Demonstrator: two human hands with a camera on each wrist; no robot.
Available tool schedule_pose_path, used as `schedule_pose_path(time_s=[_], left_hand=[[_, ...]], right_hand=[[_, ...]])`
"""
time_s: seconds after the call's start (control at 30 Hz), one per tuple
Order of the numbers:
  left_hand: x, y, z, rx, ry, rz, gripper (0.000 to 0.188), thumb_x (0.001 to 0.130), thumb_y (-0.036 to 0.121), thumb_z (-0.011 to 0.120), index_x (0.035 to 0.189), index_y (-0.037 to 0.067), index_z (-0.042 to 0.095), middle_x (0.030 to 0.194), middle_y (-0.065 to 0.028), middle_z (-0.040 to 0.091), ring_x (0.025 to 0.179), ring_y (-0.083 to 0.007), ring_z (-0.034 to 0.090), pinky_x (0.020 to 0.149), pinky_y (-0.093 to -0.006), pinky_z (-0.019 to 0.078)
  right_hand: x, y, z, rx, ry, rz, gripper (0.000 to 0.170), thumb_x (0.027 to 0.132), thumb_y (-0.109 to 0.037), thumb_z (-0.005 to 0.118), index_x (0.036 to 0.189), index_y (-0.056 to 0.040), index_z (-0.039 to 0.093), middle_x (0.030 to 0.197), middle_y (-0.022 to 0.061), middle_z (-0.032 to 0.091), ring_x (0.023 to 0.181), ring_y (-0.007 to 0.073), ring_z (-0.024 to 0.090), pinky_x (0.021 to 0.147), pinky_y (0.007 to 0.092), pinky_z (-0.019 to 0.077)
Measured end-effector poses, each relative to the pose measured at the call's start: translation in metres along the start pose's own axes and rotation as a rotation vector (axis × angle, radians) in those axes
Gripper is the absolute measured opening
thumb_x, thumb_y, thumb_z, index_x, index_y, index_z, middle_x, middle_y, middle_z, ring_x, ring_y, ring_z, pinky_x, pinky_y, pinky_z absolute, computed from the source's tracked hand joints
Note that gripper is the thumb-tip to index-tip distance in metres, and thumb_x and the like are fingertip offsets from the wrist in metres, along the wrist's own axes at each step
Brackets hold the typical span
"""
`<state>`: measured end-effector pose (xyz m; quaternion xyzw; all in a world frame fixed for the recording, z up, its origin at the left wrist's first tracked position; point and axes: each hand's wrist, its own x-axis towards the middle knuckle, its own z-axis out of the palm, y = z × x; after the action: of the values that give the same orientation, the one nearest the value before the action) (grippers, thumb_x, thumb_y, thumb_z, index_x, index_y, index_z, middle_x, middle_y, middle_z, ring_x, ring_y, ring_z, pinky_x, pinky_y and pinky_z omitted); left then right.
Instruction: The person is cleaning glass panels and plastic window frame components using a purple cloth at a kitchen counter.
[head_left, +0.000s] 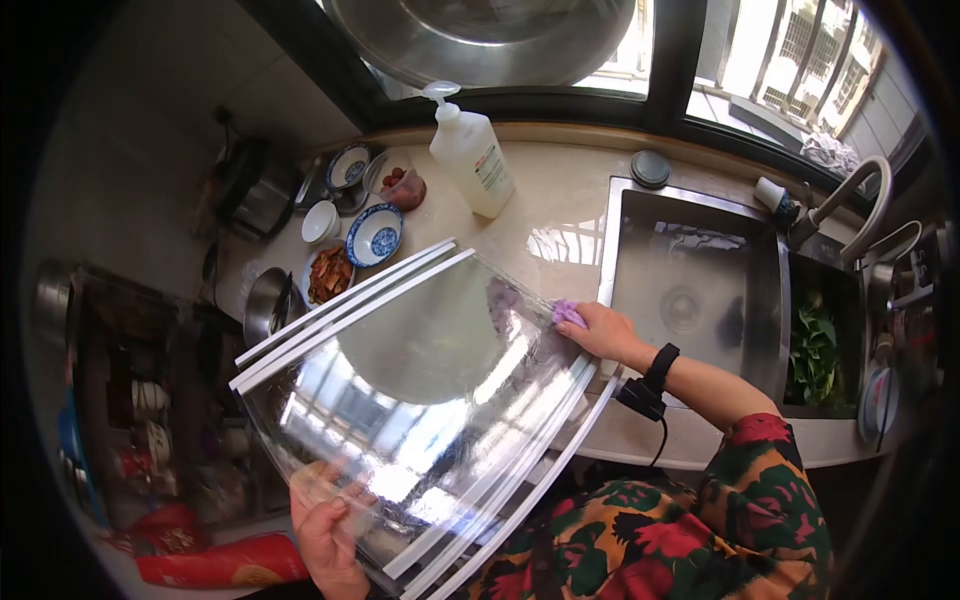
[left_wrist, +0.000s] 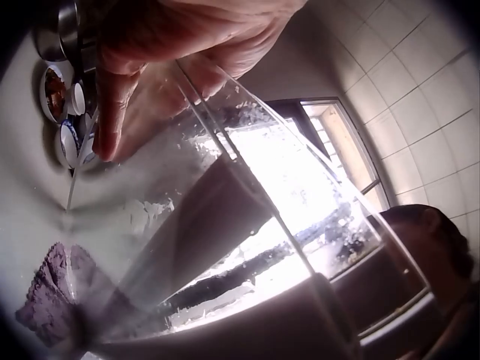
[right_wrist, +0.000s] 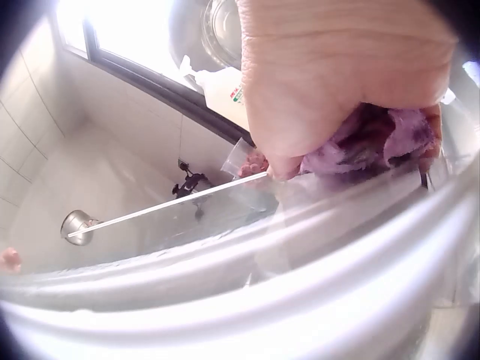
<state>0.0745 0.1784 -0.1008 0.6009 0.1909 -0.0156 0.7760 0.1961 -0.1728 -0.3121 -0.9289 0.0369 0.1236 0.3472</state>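
A clear, glossy panel with white edge strips (head_left: pixel 430 370) is held up over the counter's front edge. More than one clear layer shows in the left wrist view. My left hand (head_left: pixel 328 530) grips its lower left edge, thumb on the near face and fingers seen through it. Up at the right edge, my right hand (head_left: pixel 603 333) bunches a purple cloth (head_left: pixel 569 313) against the panel. In the right wrist view the cloth (right_wrist: pixel 367 142) is tucked under the curled fingers. Water drops or wet streaks show on the clear sheet (left_wrist: pixel 217 247).
A pump bottle (head_left: pixel 472 160) stands behind the panel. Bowls (head_left: pixel 375 236), a plate of brown food (head_left: pixel 331 273) and a tub of red items (head_left: pixel 398 183) sit at the left. On the right is a steel sink (head_left: pixel 690 280), with leafy greens (head_left: pixel 817 345) in its side basin.
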Motion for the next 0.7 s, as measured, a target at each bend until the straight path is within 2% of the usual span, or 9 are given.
schedule_pose_path(time_s=[0.07, 0.13, 0.2, 0.23, 0.27, 0.37, 0.5, 0.57, 0.7], left_hand=[[-0.004, 0.006, 0.007, 0.046, -0.004, 0.037, 0.052, 0.062, -0.002, 0.050, 0.112, 0.000, 0.036, 0.121, -0.0233, 0.041, 0.094, -0.0405, 0.055, 0.074, -0.0474, 0.0518], [-0.013, 0.010, 0.026, 0.057, 0.075, 0.068, 0.058, 0.057, -0.002, 0.049, 0.114, -0.002, 0.036, 0.108, -0.0215, 0.048, 0.086, -0.0356, 0.058, 0.066, -0.0443, 0.0546], [-0.024, 0.016, 0.043, 0.142, 0.082, 0.080, 0.061, 0.055, -0.001, 0.053, 0.113, -0.002, 0.036, 0.104, -0.0206, 0.051, 0.084, -0.0359, 0.060, 0.066, -0.0438, 0.0550], [-0.029, 0.019, 0.052, 0.129, 0.051, 0.080, 0.064, 0.053, -0.002, 0.058, 0.113, -0.002, 0.035, 0.106, -0.0226, 0.052, 0.085, -0.0381, 0.060, 0.068, -0.0434, 0.0550], [-0.034, 0.019, 0.058, 0.126, 0.059, 0.082, 0.064, 0.053, -0.002, 0.058, 0.113, -0.002, 0.035, 0.106, -0.0226, 0.052, 0.085, -0.0381, 0.060, 0.068, -0.0434, 0.0550], [-0.049, 0.022, 0.072, 0.202, -0.005, 0.148, 0.063, 0.054, 0.000, 0.059, 0.113, -0.002, 0.035, 0.115, -0.0273, 0.048, 0.087, -0.0385, 0.061, 0.067, -0.0399, 0.0563], [-0.064, 0.022, 0.082, 0.262, -0.015, 0.181, 0.065, 0.055, 0.002, 0.062, 0.113, -0.001, 0.035, 0.113, -0.0274, 0.049, 0.085, -0.0377, 0.061, 0.066, -0.0403, 0.0564], [-0.069, 0.021, 0.083, 0.282, -0.002, 0.206, 0.066, 0.056, 0.003, 0.065, 0.114, 0.000, 0.035, 0.113, -0.0269, 0.049, 0.085, -0.0371, 0.062, 0.067, -0.0409, 0.0562], [-0.077, 0.017, 0.071, 0.317, -0.038, 0.222, 0.067, 0.056, 0.004, 0.068, 0.114, 0.001, 0.034, 0.114, -0.0254, 0.050, 0.086, -0.0362, 0.062, 0.069, -0.0411, 0.0559]], right_hand=[[0.011, 0.005, -0.002, 0.123, -0.071, -0.029, 0.053, 0.080, -0.054, 0.047, 0.097, -0.0048, 0.058, 0.092, 0.0183, 0.060, 0.090, 0.0346, 0.056, 0.077, 0.0411, 0.0432], [0.021, 0.009, 0.000, 0.194, -0.055, -0.035, 0.055, 0.078, -0.057, 0.049, 0.096, -0.0052, 0.058, 0.091, 0.0178, 0.061, 0.090, 0.0347, 0.057, 0.077, 0.0408, 0.0431], [0.036, 0.014, 0.005, 0.301, -0.039, -0.108, 0.056, 0.076, -0.057, 0.054, 0.094, -0.0037, 0.058, 0.084, 0.0157, 0.061, 0.080, 0.0294, 0.060, 0.072, 0.0376, 0.0451], [0.045, 0.017, 0.006, 0.481, -0.088, -0.067, 0.054, 0.074, -0.055, 0.060, 0.090, -0.0033, 0.058, 0.070, 0.0095, 0.058, 0.060, 0.0182, 0.057, 0.054, 0.0308, 0.0450], [0.047, 0.020, 0.002, 0.479, -0.095, -0.073, 0.054, 0.074, -0.055, 0.060, 0.090, -0.0033, 0.058, 0.070, 0.0095, 0.058, 0.060, 0.0182, 0.057, 0.054, 0.0308, 0.0450], [0.038, 0.023, -0.020, 0.916, -0.383, 0.071, 0.041, 0.076, -0.047, 0.063, 0.082, -0.0078, 0.053, 0.059, 0.0004, 0.050, 0.043, 0.0071, 0.046, 0.035, 0.0213, 0.0310], [0.033, 0.041, -0.013, 1.015, -0.391, 0.055, 0.045, 0.075, -0.051, 0.063, 0.083, -0.0079, 0.051, 0.061, 0.0013, 0.053, 0.043, 0.0083, 0.047, 0.036, 0.0225, 0.0347], [0.029, 0.039, -0.012, 1.236, -0.254, 0.113, 0.050, 0.074, -0.056, 0.061, 0.084, -0.0082, 0.050, 0.063, 0.0027, 0.055, 0.044, 0.0099, 0.048, 0.038, 0.0239, 0.0376], [0.010, 0.041, -0.027, 1.253, -0.230, 0.110, 0.051, 0.073, -0.059, 0.058, 0.085, -0.0092, 0.050, 0.065, 0.0040, 0.057, 0.045, 0.0108, 0.050, 0.041, 0.0240, 0.0409]])
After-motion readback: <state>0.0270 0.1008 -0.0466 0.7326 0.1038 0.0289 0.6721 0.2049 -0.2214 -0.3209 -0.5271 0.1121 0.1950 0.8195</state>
